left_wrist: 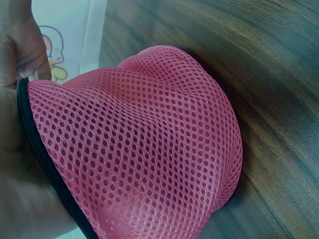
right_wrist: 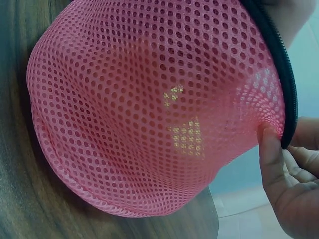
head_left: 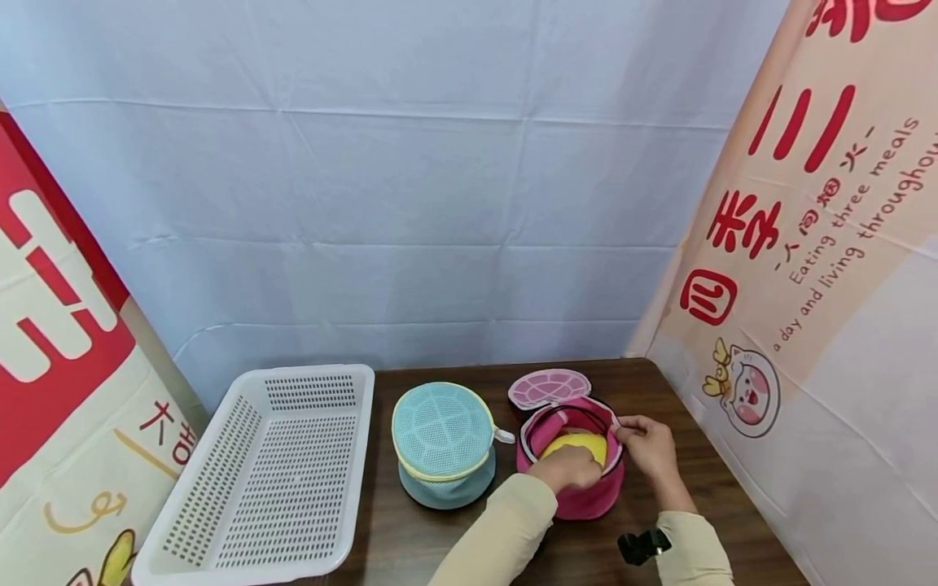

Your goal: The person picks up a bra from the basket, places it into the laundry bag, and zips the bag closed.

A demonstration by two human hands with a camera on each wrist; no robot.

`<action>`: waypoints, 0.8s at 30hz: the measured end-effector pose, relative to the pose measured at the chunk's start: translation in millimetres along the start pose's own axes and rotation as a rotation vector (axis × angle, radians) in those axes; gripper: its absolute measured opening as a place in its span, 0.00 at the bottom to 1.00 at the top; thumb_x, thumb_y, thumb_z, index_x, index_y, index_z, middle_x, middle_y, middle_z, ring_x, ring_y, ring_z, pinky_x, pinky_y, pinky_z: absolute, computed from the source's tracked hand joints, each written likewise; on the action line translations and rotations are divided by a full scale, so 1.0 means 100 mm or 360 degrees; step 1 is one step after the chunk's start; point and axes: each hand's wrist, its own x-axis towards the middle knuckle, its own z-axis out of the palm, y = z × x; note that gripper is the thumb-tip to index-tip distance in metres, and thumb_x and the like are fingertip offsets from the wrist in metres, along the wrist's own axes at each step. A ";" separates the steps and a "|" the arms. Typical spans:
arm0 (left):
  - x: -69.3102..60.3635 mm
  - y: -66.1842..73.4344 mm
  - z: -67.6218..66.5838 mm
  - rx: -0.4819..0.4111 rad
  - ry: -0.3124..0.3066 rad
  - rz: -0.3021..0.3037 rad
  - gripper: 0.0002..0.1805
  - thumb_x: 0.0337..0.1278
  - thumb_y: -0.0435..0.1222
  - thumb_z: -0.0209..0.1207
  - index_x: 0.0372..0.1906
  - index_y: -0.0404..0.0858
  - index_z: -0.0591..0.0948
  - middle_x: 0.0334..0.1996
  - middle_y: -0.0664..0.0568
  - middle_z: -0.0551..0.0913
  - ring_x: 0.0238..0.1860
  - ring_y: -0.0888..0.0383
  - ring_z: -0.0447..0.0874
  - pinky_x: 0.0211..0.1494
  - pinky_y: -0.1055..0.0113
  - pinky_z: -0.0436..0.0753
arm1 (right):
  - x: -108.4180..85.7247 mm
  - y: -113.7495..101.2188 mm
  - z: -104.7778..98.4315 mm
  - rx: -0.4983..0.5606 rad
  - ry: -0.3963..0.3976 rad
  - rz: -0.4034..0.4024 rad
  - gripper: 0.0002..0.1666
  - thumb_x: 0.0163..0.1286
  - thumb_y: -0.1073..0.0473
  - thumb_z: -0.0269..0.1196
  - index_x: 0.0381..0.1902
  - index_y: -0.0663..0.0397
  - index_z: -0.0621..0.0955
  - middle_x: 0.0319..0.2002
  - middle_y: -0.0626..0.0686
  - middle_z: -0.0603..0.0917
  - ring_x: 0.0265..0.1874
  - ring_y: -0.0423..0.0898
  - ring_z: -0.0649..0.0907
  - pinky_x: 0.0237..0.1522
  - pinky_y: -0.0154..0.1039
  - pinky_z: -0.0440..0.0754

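Note:
A pink mesh bag (head_left: 589, 500) stands with its round lid (head_left: 550, 389) folded back and a yellow item (head_left: 579, 446) inside. My left hand (head_left: 567, 468) reaches over the near rim into the bag, against the yellow item; its fingertips are hidden. In the left wrist view, the left palm (left_wrist: 25, 189) lies behind the black zipper edge of the pink mesh (left_wrist: 144, 134). At the bag's right side, my right hand (head_left: 648, 448) pinches the rim. The right wrist view has the right hand's thumb and fingers (right_wrist: 271, 154) on the mesh (right_wrist: 124, 114) by the zipper, with yellow showing through.
Left of the pink bag stands a blue mesh bag (head_left: 443, 431) with yellow trim, its lid down, with a white tab (head_left: 504, 436). Farther left is a white perforated basket (head_left: 361, 456). Cloth hangs behind and on both sides of the brown table (head_left: 696, 439).

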 end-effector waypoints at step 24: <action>-0.18 -0.18 -0.09 0.0005 0.0444 0.0292 0.13 0.55 0.42 0.57 0.44 0.46 0.84 0.40 0.64 0.81 0.43 0.66 0.77 0.44 0.72 0.75 | -0.07 0.00 0.00 -0.0132 0.0048 -0.0059 0.13 0.63 0.63 0.62 0.41 0.70 0.80 0.30 0.58 0.83 0.25 0.40 0.79 0.24 0.33 0.76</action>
